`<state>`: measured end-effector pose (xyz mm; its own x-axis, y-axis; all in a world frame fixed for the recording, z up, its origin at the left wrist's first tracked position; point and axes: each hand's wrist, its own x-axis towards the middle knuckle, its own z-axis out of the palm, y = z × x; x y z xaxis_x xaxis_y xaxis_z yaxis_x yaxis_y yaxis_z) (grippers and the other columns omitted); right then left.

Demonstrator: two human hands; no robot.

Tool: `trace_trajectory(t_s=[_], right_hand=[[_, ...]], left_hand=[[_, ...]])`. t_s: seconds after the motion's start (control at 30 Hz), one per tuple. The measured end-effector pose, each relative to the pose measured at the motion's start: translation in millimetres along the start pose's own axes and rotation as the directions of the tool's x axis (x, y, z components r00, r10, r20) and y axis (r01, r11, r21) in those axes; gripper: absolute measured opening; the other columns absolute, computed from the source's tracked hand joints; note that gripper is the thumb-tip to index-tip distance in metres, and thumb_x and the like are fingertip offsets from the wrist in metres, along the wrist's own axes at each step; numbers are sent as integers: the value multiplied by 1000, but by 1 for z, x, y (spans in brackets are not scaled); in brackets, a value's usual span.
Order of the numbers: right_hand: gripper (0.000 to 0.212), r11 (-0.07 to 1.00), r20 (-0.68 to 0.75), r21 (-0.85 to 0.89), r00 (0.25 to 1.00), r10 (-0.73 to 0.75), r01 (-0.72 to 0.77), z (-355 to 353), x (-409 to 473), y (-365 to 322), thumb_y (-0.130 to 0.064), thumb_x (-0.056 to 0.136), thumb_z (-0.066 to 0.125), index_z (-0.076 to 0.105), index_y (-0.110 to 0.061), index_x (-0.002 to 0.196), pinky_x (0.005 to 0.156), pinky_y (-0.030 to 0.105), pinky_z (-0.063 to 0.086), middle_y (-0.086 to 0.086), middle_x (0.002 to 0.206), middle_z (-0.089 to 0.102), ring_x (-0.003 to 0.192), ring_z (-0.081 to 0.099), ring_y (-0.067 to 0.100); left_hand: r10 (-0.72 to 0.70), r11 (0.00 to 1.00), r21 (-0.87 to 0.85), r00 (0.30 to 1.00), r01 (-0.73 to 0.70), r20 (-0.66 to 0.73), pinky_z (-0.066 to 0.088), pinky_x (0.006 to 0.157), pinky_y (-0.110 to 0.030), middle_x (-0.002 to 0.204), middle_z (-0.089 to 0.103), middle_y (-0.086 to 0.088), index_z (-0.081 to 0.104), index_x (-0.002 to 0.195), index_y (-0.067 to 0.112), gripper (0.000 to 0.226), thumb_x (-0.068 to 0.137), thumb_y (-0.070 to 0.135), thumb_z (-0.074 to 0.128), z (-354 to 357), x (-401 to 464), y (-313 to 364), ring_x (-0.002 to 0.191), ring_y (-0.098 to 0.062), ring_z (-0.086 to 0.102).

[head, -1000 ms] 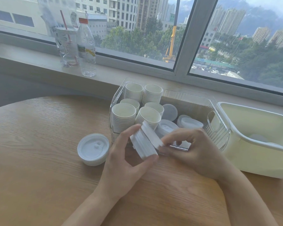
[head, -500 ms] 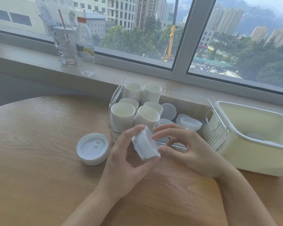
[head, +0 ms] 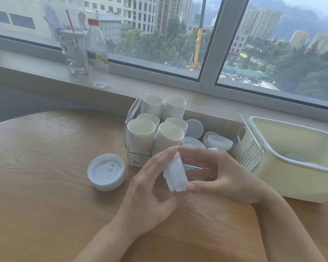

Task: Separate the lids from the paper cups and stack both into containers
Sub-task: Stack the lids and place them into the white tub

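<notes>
lid stack (head: 175, 173): white, edge-on, held | cup stacks (head: 155, 127): upright in clear bin (head: 250, 148)

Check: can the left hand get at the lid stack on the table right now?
Probably not yet: the left hand helps the right hand hold the lids. The lid stack itself sits unblocked beside it.

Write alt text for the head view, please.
Both hands, left and right, hold a stack of white lids on edge over a wooden table. Behind, a clear bin holds cup stacks and lids.
</notes>
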<state>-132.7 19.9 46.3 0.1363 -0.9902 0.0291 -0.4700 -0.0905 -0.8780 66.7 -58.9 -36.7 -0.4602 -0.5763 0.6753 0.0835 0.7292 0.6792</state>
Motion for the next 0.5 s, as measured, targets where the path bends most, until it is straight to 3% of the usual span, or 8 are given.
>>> trace_trajectory(t_s=[0.13, 0.27, 0.33, 0.4, 0.5], right_hand=[[73, 1000, -22, -6, 1000, 0, 0, 3, 5, 3, -9, 82, 87, 57, -21, 148, 109, 39, 53, -8, 141, 67, 133, 61, 10], [70, 1000, -67, -10, 998, -10, 10, 9, 7, 4, -16, 80, 89, 60, -22, 144, 105, 30, 55, -12, 135, 70, 130, 63, 6], [64, 998, -196, -66, 981, -12, -1, 4, 9, 8, -29, 79, 88, 65, -26, 139, 103, 27, 55, -18, 131, 70, 126, 63, 1], [56, 989, -414, -137, 910, -9, -52, -6, 11, 13, -35, 80, 86, 69, -29, 133, 100, 21, 54, -19, 123, 73, 119, 65, -2], [58, 921, -595, -305, 804, 15, -243, -22, 24, 24, -37, 84, 85, 66, -30, 138, 94, 11, 48, -17, 125, 71, 112, 66, -3]], left_hand=[[6, 1000, 10, 1000, -6, 3, 40, 113, -17, 153, 56, 3, 52, 151, 15, 85, 78, 28, 93, 0, -1, -2, 143, -12, 52], [6, 999, 41, 1000, -5, -25, 41, 112, -19, 148, 59, 3, 57, 144, 16, 71, 82, 34, 86, 0, -1, -4, 140, -12, 55], [-16, 998, 55, 999, 18, -48, 45, 110, -21, 147, 59, 8, 58, 144, 20, 72, 80, 33, 88, 0, -1, -6, 139, -11, 54], [-51, 996, 63, 996, 56, -80, 48, 107, -24, 145, 59, 14, 57, 144, 25, 74, 78, 35, 89, -2, -1, -8, 139, -8, 54], [-117, 992, 37, 986, 122, -120, 51, 105, -34, 143, 59, 19, 55, 146, 31, 77, 77, 33, 91, -5, -2, -12, 136, -10, 55]])
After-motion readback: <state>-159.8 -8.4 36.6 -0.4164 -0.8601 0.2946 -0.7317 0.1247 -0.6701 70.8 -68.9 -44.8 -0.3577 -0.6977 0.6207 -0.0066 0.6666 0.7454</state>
